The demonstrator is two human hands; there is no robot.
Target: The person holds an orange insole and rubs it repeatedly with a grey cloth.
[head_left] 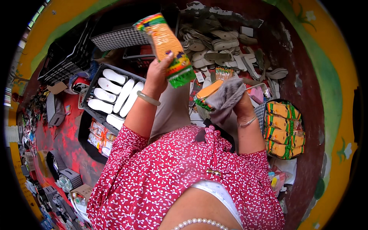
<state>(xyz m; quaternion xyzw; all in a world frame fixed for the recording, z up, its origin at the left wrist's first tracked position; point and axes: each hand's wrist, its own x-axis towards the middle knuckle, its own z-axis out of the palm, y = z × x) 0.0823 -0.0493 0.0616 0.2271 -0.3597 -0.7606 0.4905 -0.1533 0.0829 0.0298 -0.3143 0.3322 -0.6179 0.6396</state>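
Note:
Raised in front of me, my left hand (160, 71) grips a packaged insole (165, 38), orange inside a clear wrapper with green, yellow and red ends. The thumb presses on its lower part. My right hand (243, 105) is closed on a bunched grey cloth (227, 96), its fingers mostly hidden behind the fabric. Partly covered by that cloth is a second orange insole packet (209, 90) with a green edge; whether the right hand also grips it I cannot tell. A small bundle of similar bright packets (224, 73) lies just beyond.
At left stands a dark crate (90, 89) of white insoles, with bagged goods (100, 136) below it. A houndstooth basket (260, 117) at right holds stacked orange packets. Loose grey insoles (218, 44) pile up against the far wall. Black crates (69, 61) stand far left.

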